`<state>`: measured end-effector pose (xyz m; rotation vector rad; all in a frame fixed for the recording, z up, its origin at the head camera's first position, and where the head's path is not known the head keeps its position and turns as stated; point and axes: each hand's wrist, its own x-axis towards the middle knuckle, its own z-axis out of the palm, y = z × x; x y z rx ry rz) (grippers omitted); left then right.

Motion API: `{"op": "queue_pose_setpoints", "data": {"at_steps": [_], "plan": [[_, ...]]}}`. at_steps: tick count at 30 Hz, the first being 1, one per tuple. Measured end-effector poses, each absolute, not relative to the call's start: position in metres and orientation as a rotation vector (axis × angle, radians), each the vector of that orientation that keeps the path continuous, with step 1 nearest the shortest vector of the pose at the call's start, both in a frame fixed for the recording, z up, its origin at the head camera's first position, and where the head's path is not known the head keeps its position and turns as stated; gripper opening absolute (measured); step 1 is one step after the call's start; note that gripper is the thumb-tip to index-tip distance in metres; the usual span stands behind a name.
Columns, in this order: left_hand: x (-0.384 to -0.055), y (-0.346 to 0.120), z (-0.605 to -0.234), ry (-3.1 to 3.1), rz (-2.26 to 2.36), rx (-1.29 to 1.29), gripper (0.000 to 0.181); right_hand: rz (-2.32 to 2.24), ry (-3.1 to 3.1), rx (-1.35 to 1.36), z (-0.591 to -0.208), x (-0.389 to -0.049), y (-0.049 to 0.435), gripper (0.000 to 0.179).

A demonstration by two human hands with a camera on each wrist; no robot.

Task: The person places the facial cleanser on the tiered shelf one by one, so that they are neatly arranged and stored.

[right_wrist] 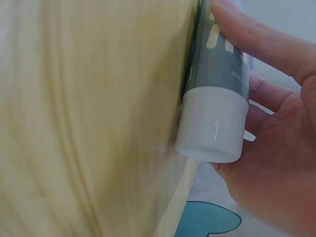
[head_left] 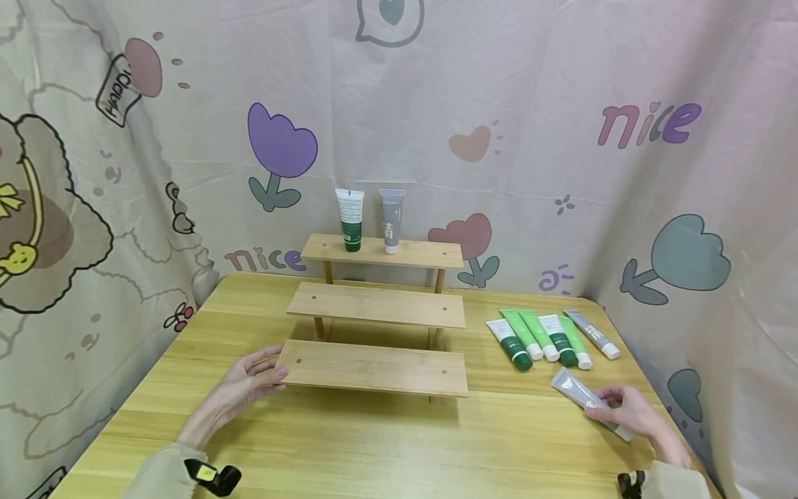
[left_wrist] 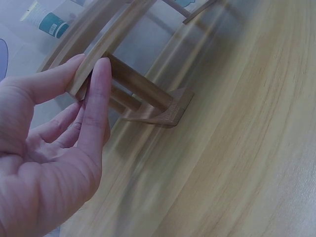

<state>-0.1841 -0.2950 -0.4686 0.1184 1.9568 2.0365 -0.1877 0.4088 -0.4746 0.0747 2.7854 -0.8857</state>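
Note:
A three-tier wooden shelf [head_left: 374,367] stands on the table. My left hand [head_left: 240,388] pinches the left end of its lowest board, thumb above and fingers beneath, as the left wrist view shows. At the table's right side my right hand [head_left: 630,412] grips a grey tube [head_left: 580,391] with a white cap [right_wrist: 212,126], thumb across its front. On the top board stand a white-and-green tube [head_left: 351,218] and a grey tube [head_left: 392,220], both upright on their caps.
Right of the shelf several green and white-and-green tubes [head_left: 528,333] lie side by side on the wooden table [head_left: 374,457]. Another grey tube [head_left: 592,334] lies beside them near the right edge. A patterned curtain [head_left: 530,83] hangs behind and at both sides.

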Motion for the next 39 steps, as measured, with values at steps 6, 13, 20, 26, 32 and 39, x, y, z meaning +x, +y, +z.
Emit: {"op": "queue_pose_setpoints", "data": {"at_steps": [6, 13, 20, 26, 32, 39], "plan": [[-0.184, -0.296, -0.469, 1.959, 2.033, 0.099, 0.08, -0.9, 2.802, 0.051, -0.474, -0.189, 0.407, 0.044], [-0.184, -0.295, -0.468, 1.969, 2.03, 0.084, 0.08, -0.889, 2.83, 0.041, -0.473, -0.19, 0.406, 0.04], [-0.184, -0.294, -0.467, 1.96, 2.027, 0.096, 0.081, -0.894, 2.852, 0.064, -0.471, -0.19, 0.403, 0.046], [-0.183, -0.294, -0.468, 1.956, 2.025, 0.103, 0.081, -0.932, 2.865, 0.072, -0.464, -0.193, 0.398, 0.048], [-0.183, -0.294, -0.468, 1.959, 2.031, 0.089, 0.082, -0.97, 2.863, 0.078, -0.458, -0.195, 0.391, 0.051], [-0.183, -0.294, -0.468, 1.951, 2.031, 0.083, 0.082, -1.049, 2.851, 0.079, -0.452, -0.193, 0.382, 0.052]]}}
